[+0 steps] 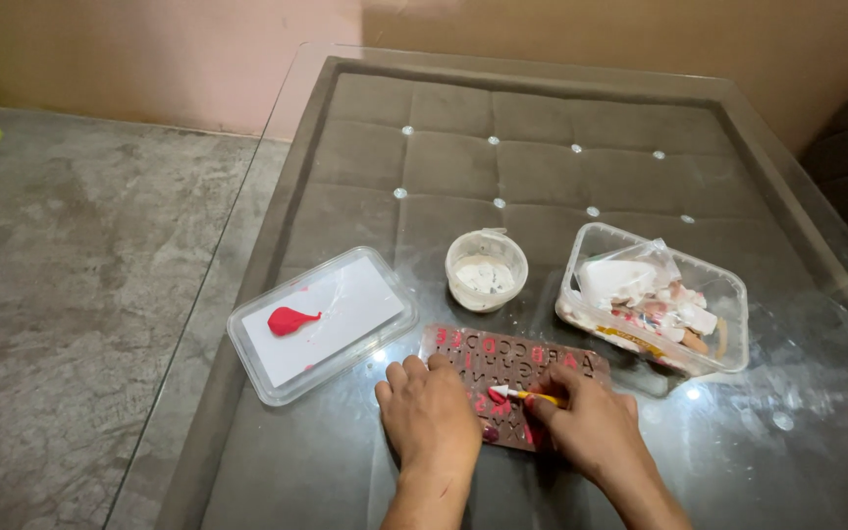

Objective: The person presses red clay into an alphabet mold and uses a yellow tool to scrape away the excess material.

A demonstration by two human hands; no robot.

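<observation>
Glass covers a dark tufted table (542, 147) here, with grey concrete floor to the left. On the glass near the front edge lies a brown letter mould (527, 368), and both hands work on it. The left hand (431, 417) lies flat and open, palm down, fingers spread over the mould's left end, pinning it to the glass; it grips nothing. The right hand (591, 427) is closed in a pencil-like pinch around a small yellow-handled tool (522, 396), whose pale tip touches a patch of red paste (499, 402) in one of the lower letter cavities.

To do this well, I judge the flat hand should keep steady downward pressure so the mould cannot slide on the slick glass, while the tool moves in short, light strokes, pressing paste into the corners without smearing it over neighbouring letters.

Further out, a round white cup (486, 269) with pale contents stands just behind the mould. A clear shallow tray (318, 322) to the left carries a red blob on a white sheet. A clear tub (652, 296) of mixed bits sits to the right.
</observation>
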